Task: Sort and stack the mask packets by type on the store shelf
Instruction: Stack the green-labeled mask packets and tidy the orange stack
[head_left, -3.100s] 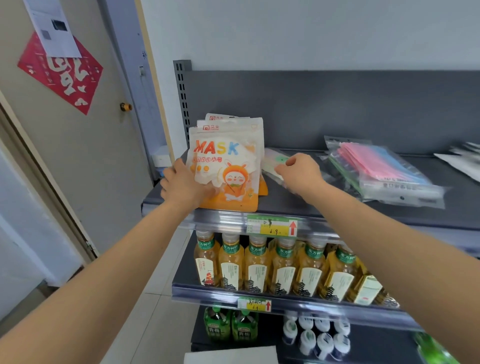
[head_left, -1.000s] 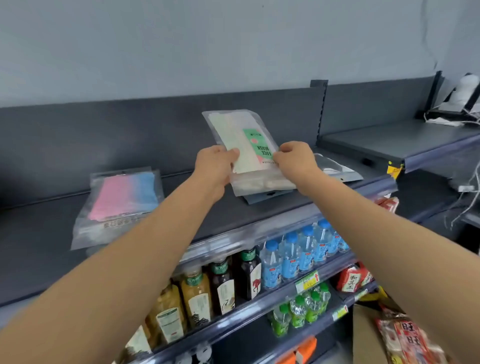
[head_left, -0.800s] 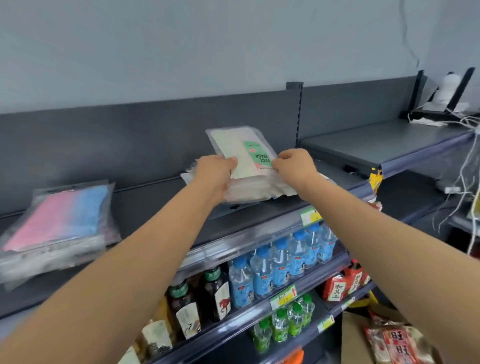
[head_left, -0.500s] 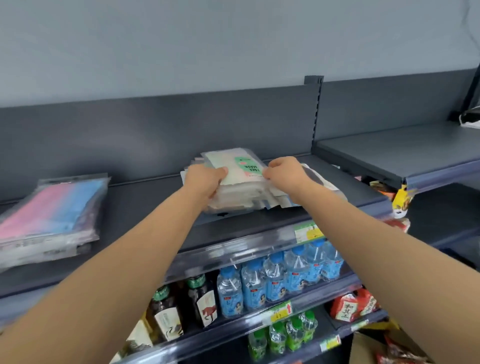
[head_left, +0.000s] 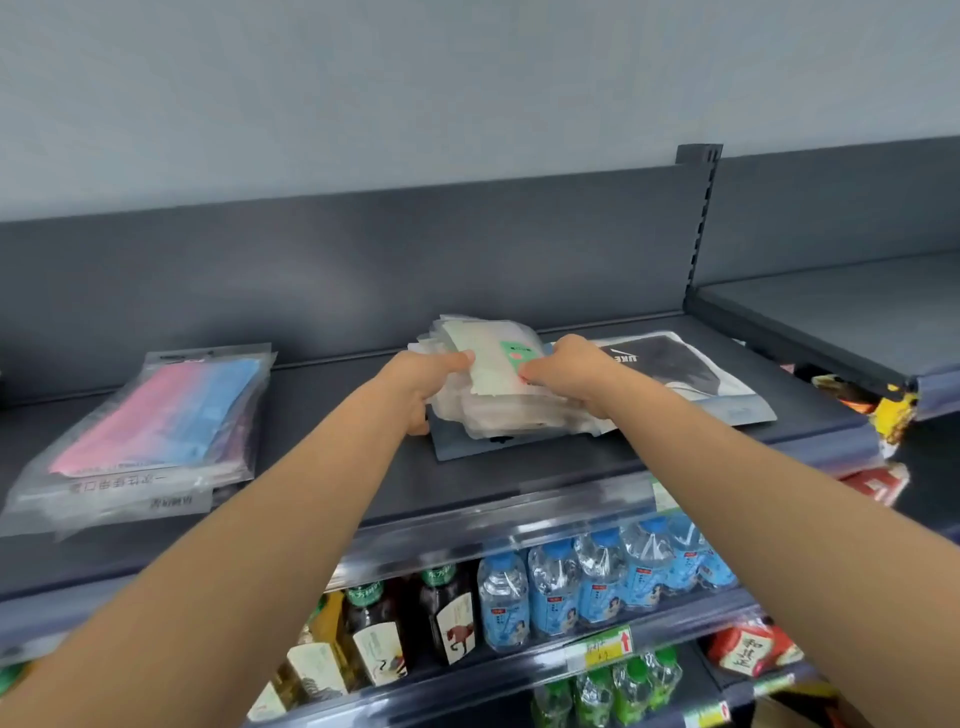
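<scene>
- The left hand (head_left: 421, 382) is gripping the left side of the white pile (head_left: 498, 410), thumb on top; the right hand (head_left: 571, 374) is gripping its right side, fingers curled over the near edge
- The pile is sitting mid-shelf, resting on a dark packet (head_left: 462, 447) and overlapping a black packet (head_left: 680, 374) on its right; the green-labelled top packet (head_left: 501, 353) is lying askew on it
- The packets are looking slick and are fanning out unevenly, so squeezing from both sides could be buckling the pile and shooting the middle ones out
- The pile is lying on other types, so sliding it rather than lifting it is likely to be dragging the dark packet along and mixing the types
- Pulling toward the body is risking loose packets going over the front rail (head_left: 467, 525) and down onto the bottles (head_left: 571, 587)
- The back panel (head_left: 363, 260) is standing just behind the pile, leaving little room for pushing back
- The post (head_left: 698, 218) and the raised side shelf (head_left: 831, 306) are closing off the right, beyond the black packet
- Bare shelf (head_left: 311, 405) is lying open between the white pile and the pink-blue pile (head_left: 156, 415), well apart on the left, and in front up to the rail; that is looking like the roomiest way to be moving
</scene>
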